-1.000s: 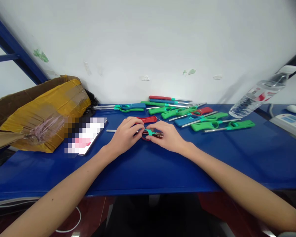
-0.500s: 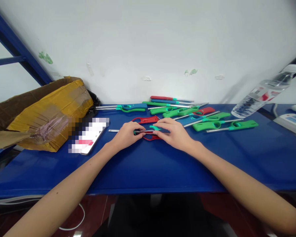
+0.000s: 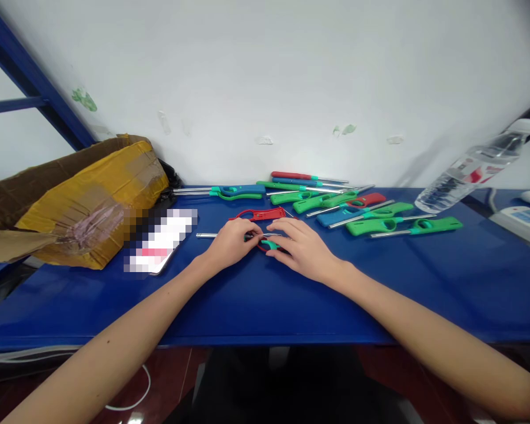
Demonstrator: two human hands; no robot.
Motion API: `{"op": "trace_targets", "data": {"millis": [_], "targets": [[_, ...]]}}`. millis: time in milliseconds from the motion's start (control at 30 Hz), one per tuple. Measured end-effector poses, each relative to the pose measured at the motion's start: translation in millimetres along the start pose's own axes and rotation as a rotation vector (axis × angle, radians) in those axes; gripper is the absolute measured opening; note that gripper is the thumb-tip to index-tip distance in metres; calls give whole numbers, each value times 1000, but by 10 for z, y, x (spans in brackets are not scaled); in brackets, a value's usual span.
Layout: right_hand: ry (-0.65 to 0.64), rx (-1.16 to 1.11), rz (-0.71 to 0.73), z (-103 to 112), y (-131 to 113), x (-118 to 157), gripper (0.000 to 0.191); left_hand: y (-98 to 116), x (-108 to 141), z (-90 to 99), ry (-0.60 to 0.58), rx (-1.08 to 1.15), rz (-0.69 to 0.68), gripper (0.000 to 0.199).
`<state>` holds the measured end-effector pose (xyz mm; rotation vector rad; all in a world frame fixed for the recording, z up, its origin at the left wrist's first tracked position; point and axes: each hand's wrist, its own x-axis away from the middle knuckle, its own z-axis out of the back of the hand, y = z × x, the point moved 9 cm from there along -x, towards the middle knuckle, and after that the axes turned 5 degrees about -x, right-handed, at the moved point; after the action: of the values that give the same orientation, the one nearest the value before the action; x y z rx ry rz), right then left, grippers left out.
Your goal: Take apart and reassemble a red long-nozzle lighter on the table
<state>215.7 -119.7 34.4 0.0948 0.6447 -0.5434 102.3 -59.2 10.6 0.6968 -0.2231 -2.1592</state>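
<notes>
My left hand (image 3: 234,242) is closed in a pinch on a long-necked lighter that is in parts, with its metal tube (image 3: 206,235) sticking out to the left. My right hand (image 3: 304,247) pinches a small teal trigger (image 3: 271,245) between thumb and fingers. Under the fingertips lies a red handle half (image 3: 262,245), mostly hidden by both hands. Just behind them, the other red handle half (image 3: 265,213) rests on the table with its inner side up. Thin parts between the fingertips are too small to make out.
Several finished-looking lighters (image 3: 322,203) in green, blue and red lie behind and to the right. A phone (image 3: 161,244) and a taped cardboard box (image 3: 92,212) stand left. A water bottle (image 3: 472,168) leans at the right, near a white device (image 3: 521,221). The blue table (image 3: 265,306) ends in front.
The teal trigger has moved down towards me with my right fingers and now sits over the near red half. My left hand stays almost in place.
</notes>
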Motion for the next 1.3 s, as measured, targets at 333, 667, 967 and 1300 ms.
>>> {"op": "trace_targets", "data": {"millis": [333, 667, 967, 1300], "targets": [[-16, 151, -43, -56, 38, 4, 24, 19, -14, 13, 8, 49, -4, 10], [-115, 215, -21, -138, 31, -27, 23, 37, -10, -5, 15, 25, -41, 11], [-192, 239, -46, -159, -13, -34, 27, 131, 42, -2, -12, 39, -107, 19], [-48, 10, -71, 174, 196, 34, 25, 151, 65, 6, -34, 53, -128, 18]]}}
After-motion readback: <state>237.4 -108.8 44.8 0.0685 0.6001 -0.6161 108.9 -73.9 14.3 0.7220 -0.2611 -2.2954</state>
